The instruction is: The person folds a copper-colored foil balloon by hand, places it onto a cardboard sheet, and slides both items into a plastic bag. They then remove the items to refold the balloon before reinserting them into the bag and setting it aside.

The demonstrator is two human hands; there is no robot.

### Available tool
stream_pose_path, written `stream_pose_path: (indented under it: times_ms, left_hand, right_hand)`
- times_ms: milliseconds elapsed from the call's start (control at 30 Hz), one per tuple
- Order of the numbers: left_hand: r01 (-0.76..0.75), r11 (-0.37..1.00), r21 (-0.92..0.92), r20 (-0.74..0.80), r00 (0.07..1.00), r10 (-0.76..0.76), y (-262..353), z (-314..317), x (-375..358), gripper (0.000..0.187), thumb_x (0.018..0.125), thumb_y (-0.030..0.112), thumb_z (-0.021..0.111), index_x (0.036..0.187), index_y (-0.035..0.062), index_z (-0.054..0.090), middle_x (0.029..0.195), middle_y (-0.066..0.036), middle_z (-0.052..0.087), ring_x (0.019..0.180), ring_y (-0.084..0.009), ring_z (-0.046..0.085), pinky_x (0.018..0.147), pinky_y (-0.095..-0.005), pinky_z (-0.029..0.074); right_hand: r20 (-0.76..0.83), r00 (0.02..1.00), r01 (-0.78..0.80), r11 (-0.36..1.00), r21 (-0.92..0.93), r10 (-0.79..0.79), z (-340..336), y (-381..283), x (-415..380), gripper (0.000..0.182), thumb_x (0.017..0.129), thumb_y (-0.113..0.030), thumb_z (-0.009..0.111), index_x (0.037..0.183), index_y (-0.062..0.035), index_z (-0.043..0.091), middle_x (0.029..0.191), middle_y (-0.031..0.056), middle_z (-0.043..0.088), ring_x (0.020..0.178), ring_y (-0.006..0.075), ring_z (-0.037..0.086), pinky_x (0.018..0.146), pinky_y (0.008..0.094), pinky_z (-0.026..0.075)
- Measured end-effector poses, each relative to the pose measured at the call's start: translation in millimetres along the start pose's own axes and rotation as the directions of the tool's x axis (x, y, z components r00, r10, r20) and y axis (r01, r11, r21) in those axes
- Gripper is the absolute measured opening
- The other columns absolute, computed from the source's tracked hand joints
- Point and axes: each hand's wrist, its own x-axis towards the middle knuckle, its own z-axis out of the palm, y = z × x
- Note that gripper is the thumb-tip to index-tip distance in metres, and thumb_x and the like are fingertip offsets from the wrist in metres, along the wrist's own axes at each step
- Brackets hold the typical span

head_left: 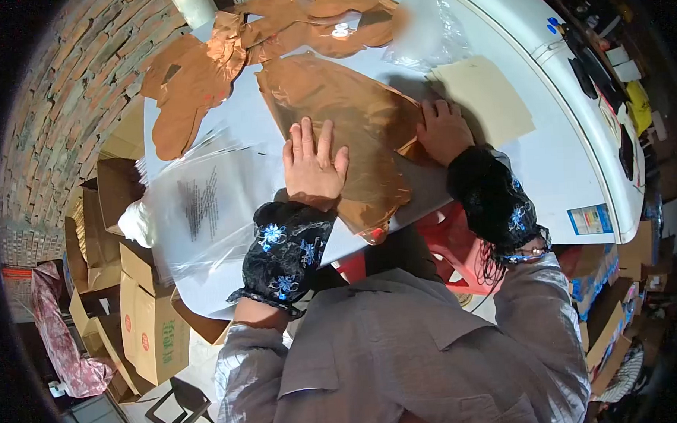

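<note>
Plastic bag (327,85) of brown material (374,169) lies on the table (554,196), your open left hand (312,171) atop, right hand (446,133) at its edge, grip unclear; likely light, slippery, floppy: pinch opposite edges.

Your left hand (312,170) lies palm down, its fingers (307,140) straight, a little spread and pointing away from you. Your left thumb (342,161) stands off to the right of those fingers, with a wide gap between. Your right hand (445,137) is also palm down, well apart from the left fingers and to their right. Its fingers (443,111) reach forward, and its thumb (423,133) sits to their left. Behind the fingers, your left forearm (280,252) slants back to the left and your right forearm (502,209) back to the right.
</note>
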Motion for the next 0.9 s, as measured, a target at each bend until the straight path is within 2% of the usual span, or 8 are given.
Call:
stream_pose_path:
  times_ms: [133,233,333,433,533,633,733,900]
  left_hand:
    - [0.012,1.000,0.001,0.027,1.000,-0.012,-2,0,0,0.053,0.094,0.044,0.051,0.134,0.0090,0.050,0.147,-0.020,0.041,0.137,-0.0358,0.037,0.110,-0.0478,0.030]
    - [0.023,1.000,-0.010,0.062,0.998,-0.022,-3,-5,3,0.052,0.094,0.044,0.053,0.131,0.0077,0.053,0.148,-0.020,0.041,0.138,-0.0359,0.037,0.110,-0.0472,0.030]
    - [0.030,0.999,-0.031,0.108,0.994,-0.026,-3,-14,6,0.051,0.094,0.044,0.053,0.128,0.0069,0.054,0.148,-0.021,0.041,0.137,-0.0365,0.037,0.110,-0.0472,0.030]
    - [0.035,0.998,-0.045,0.110,0.993,-0.030,-3,-15,7,0.046,0.094,0.042,0.051,0.125,0.0077,0.056,0.147,-0.022,0.042,0.136,-0.0368,0.039,0.109,-0.0478,0.032]
    - [0.003,0.999,-0.047,0.078,0.997,0.001,-5,-12,8,0.041,0.093,0.040,0.051,0.117,0.0077,0.059,0.143,-0.023,0.047,0.133,-0.0379,0.043,0.107,-0.0476,0.034]
    - [-0.023,0.999,-0.040,0.070,0.997,0.025,-12,-10,10,0.038,0.093,0.038,0.050,0.114,0.0089,0.062,0.139,-0.021,0.051,0.129,-0.0371,0.046,0.104,-0.0471,0.037]
    - [0.010,0.997,-0.071,0.071,0.997,-0.005,-12,-11,14,0.036,0.093,0.036,0.049,0.116,0.0117,0.063,0.137,-0.017,0.054,0.128,-0.0349,0.048,0.101,-0.0464,0.041]
    - [0.050,0.993,-0.108,0.145,0.989,-0.034,-16,-17,20,0.036,0.094,0.034,0.047,0.119,0.0146,0.063,0.136,-0.014,0.056,0.127,-0.0315,0.049,0.100,-0.0451,0.042]
  right_hand:
    - [0.042,0.994,-0.100,0.994,0.036,0.098,0,4,-4,0.053,0.090,-0.037,0.058,0.130,-0.0020,0.051,0.119,0.0234,0.053,0.110,0.0433,0.052,0.096,0.0478,0.045]
    - [0.060,0.991,-0.131,0.971,0.201,0.121,-8,8,-10,0.054,0.090,-0.040,0.059,0.122,0.0027,0.054,0.116,0.0219,0.055,0.113,0.0402,0.052,0.094,0.0489,0.047]
    - [0.072,0.997,0.013,1.000,0.008,-0.014,-13,6,-15,0.056,0.091,-0.044,0.058,0.123,0.0026,0.055,0.114,0.0224,0.056,0.110,0.0380,0.053,0.092,0.0478,0.046]
    - [-0.050,0.997,0.053,0.992,-0.117,-0.059,-6,1,-24,0.058,0.092,-0.048,0.056,0.122,0.0022,0.055,0.112,0.0229,0.057,0.108,0.0367,0.053,0.092,0.0462,0.045]
    - [-0.014,0.997,-0.081,0.996,-0.027,0.081,-9,-4,-23,0.062,0.092,-0.052,0.055,0.121,0.0022,0.055,0.112,0.0223,0.057,0.111,0.0365,0.052,0.096,0.0457,0.043]
    - [-0.110,0.992,-0.052,0.998,0.036,0.056,0,2,-21,0.058,0.091,-0.048,0.059,0.119,0.0027,0.054,0.110,0.0231,0.056,0.106,0.0382,0.056,0.093,0.0457,0.046]
    - [-0.048,0.990,-0.120,0.968,0.219,0.134,5,8,-17,0.048,0.090,-0.036,0.064,0.117,0.0018,0.055,0.108,0.0235,0.057,0.098,0.0382,0.059,0.089,0.0436,0.049]
    - [-0.034,0.999,-0.010,0.883,0.469,0.029,-4,9,-10,0.035,0.088,-0.022,0.065,0.114,-0.0002,0.058,0.101,0.0214,0.059,0.094,0.0369,0.060,0.087,0.0419,0.050]
